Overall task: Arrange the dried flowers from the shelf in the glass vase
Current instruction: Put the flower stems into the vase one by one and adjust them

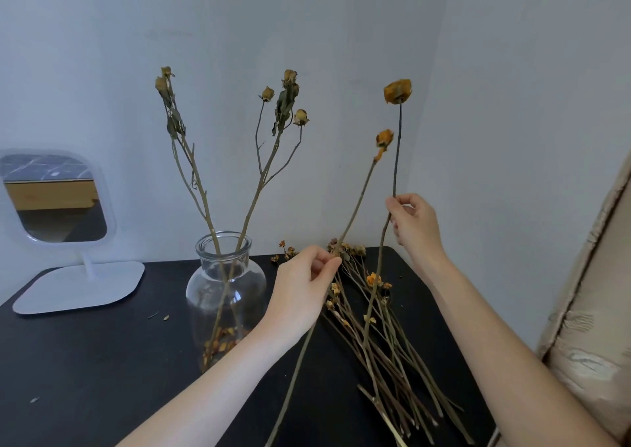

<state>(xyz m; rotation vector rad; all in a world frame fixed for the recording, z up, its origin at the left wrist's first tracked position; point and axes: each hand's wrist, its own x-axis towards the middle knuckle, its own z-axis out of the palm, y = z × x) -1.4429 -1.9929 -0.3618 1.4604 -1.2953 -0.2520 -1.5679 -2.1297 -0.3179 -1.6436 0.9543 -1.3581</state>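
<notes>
Left hand, right hand pinching dried stems

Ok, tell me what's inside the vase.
Two branched dried stems stand in the vase, heads well above its rim, with loose orange petals at the bottom. The left forearm covers the vase's lower right, so anything there is hidden.

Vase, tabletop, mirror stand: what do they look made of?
Vase: clear glossy glass; stems show through it. Tabletop: matte black, maybe laminate or painted wood; hardly any glare. Mirror stand: smooth white, probably plastic or coated metal; cannot tell which.
</notes>
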